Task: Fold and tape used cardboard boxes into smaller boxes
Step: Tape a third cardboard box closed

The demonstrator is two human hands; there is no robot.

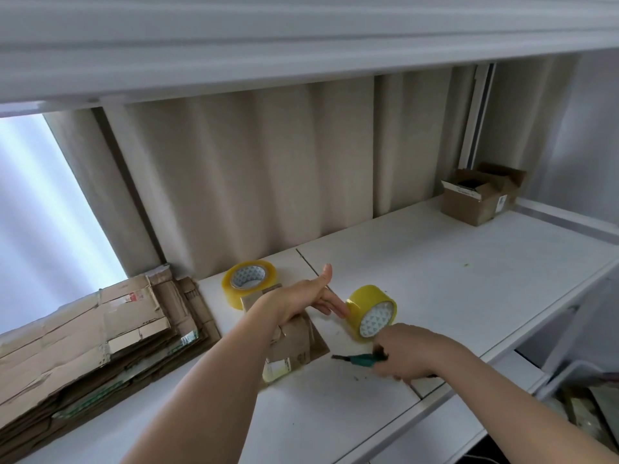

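A small taped cardboard box sits on the white table, partly hidden under my left forearm. My left hand hovers above it, fingers straight, fingertips next to a yellow tape roll standing on its edge. A second yellow tape roll lies flat behind the box. My right hand grips a green-handled utility knife, its blade pointing left toward the box. A thick stack of flattened cardboard boxes lies at the left.
An open cardboard box stands at the table's far right corner. Beige curtains hang behind the table. A shelf edge runs overhead. A white bin with scraps sits below the table's right edge.
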